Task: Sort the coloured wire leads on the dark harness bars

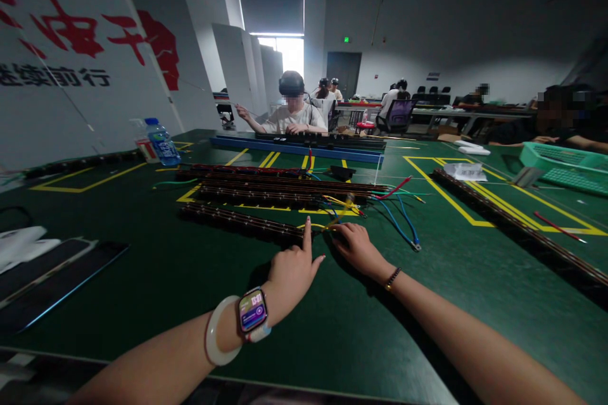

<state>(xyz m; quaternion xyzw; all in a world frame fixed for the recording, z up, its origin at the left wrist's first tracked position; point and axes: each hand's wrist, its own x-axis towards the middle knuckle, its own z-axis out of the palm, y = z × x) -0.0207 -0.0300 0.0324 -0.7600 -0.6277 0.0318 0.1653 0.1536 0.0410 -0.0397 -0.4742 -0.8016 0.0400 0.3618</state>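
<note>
My left hand (293, 273) has its index finger stretched out onto the right end of a long dark strip (242, 219) with metal contacts along it. Its thumb stands apart, the other fingers are curled, and nothing is held. Just to the right, my right hand (358, 248) has its fingers closed on a yellow wire (321, 226) that runs from the strip's end; the fingertips are partly hidden. Behind lie more dark strips (266, 192), side by side. Blue wires (401, 221) with a ring terminal and a red wire (396, 188) spread from their right ends.
The green table (199, 285) bears yellow marking lines. Another long strip (517, 224) lies at right, near a green basket (570, 168) and a loose red wire (558, 226). At left are a bottle (164, 144) and a dark flat panel (71, 278). A co-worker (294, 111) sits opposite, behind a blue rail (304, 150).
</note>
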